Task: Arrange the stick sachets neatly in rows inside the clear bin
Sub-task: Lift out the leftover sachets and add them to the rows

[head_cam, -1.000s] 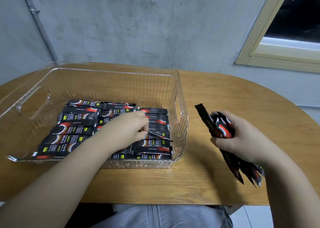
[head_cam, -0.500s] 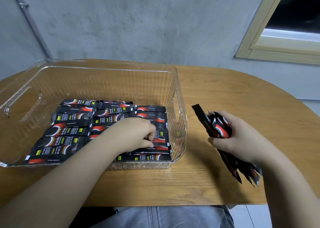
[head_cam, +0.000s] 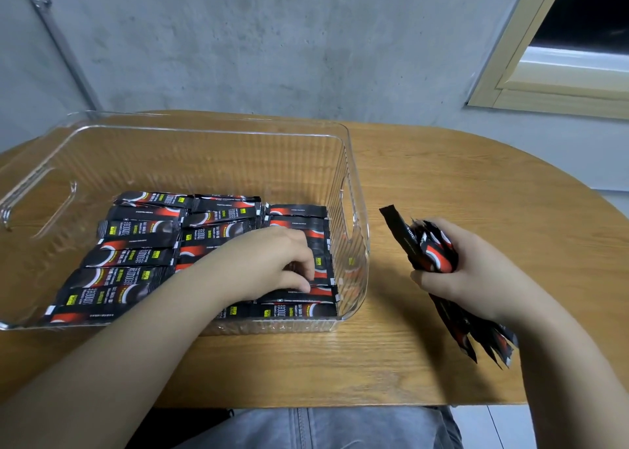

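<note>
Sachet (head_cam: 306, 292) under left hand (head_cam: 269, 264) fingers (head_cam: 299, 283); right hand (head_cam: 466, 275) grips bundle (head_cam: 432, 251).

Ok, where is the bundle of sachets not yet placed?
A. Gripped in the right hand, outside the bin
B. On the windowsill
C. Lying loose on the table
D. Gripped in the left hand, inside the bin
A: the right hand grips the bundle of sachets over the table, right of the clear bin.

I see the bin (head_cam: 354, 162) on the left of the surface (head_cam: 459, 183), sachets (head_cam: 136, 258) lying in rows inside. My left hand (head_cam: 272, 264) rests on them; my right hand (head_cam: 466, 278), right of the bin, holds a bundle (head_cam: 432, 254).
</note>
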### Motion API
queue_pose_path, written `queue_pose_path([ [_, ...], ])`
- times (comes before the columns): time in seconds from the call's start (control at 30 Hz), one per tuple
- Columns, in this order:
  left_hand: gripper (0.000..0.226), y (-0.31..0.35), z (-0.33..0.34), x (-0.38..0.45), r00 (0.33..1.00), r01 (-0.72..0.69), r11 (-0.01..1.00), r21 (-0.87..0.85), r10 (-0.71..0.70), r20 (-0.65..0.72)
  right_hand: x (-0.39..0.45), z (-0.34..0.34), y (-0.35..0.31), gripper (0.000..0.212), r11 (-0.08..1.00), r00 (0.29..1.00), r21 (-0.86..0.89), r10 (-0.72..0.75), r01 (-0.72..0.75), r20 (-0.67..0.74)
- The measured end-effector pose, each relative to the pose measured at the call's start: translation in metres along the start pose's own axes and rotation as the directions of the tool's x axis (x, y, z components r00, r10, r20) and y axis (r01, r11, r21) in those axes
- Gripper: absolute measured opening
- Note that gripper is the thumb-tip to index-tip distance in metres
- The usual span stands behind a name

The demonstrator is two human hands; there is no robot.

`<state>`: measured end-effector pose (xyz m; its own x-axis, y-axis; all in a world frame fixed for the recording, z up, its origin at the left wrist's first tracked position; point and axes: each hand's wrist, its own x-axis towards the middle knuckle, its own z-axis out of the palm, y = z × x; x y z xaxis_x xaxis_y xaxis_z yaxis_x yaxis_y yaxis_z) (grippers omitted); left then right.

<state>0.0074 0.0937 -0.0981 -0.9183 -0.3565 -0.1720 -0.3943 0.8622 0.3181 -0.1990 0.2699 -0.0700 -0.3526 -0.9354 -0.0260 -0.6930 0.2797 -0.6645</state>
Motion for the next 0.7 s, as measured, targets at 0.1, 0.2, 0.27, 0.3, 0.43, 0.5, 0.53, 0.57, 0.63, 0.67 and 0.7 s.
queue_pose_path([
  [0.1,0.024,0.005,0.002,-0.002,0.997,-0.02,0.999,0.046,0.017,0.078,0.001,0.001,0.001,0.043,1.0,1.0,-0.004,0.003,-0.003,0.006],
  [0.2,0.022,0.005,0.005,-0.002,0.993,-0.001,0.996,0.091,-0.009,0.115,0.002,0.002,0.001,0.043,1.0,1.0,-0.002,0.005,-0.005,0.009],
  [0.27,0.017,0.003,0.006,-0.002,0.993,0.021,0.996,0.082,-0.031,0.118,0.002,0.002,0.001,0.044,1.0,1.0,-0.009,0.007,-0.007,0.013],
  [0.3,0.016,0.003,0.006,-0.002,0.992,0.035,0.997,0.076,-0.043,0.118,0.001,0.002,0.001,0.044,1.0,1.0,-0.014,0.01,-0.01,0.013],
  [0.43,0.015,0.002,0.002,-0.006,0.989,0.072,0.997,0.027,-0.075,0.125,0.001,0.001,0.001,0.043,1.0,1.0,-0.013,0.018,-0.018,-0.001],
  [0.5,0.014,-0.002,-0.004,-0.011,0.988,0.105,0.994,-0.017,-0.102,0.12,0.001,0.0,0.001,0.043,1.0,1.0,-0.023,0.018,-0.018,0.002],
  [0.53,0.013,-0.004,-0.007,-0.014,0.985,0.123,0.992,-0.021,-0.12,0.126,0.001,0.0,0.001,0.042,1.0,1.0,-0.025,0.018,-0.018,0.003],
  [0.57,0.013,-0.006,-0.01,-0.018,0.98,0.143,0.99,-0.013,-0.139,0.14,0.001,0.0,0.001,0.042,1.0,1.0,-0.026,0.017,-0.017,0.002],
  [0.63,0.014,-0.009,-0.014,-0.023,0.966,0.179,0.983,0.03,-0.182,0.186,0.001,0.001,0.001,0.041,0.999,1.0,-0.029,0.015,-0.015,-0.004],
  [0.67,0.016,-0.009,-0.015,-0.024,0.957,0.19,0.98,0.059,-0.198,0.213,0.001,0.001,0.0,0.041,0.999,1.0,-0.032,0.015,-0.016,-0.007],
  [0.7,0.018,-0.009,-0.015,-0.025,0.948,0.194,0.977,0.09,-0.211,0.24,0.001,0.001,0.0,0.042,0.999,1.0,-0.035,0.017,-0.017,-0.008],
])
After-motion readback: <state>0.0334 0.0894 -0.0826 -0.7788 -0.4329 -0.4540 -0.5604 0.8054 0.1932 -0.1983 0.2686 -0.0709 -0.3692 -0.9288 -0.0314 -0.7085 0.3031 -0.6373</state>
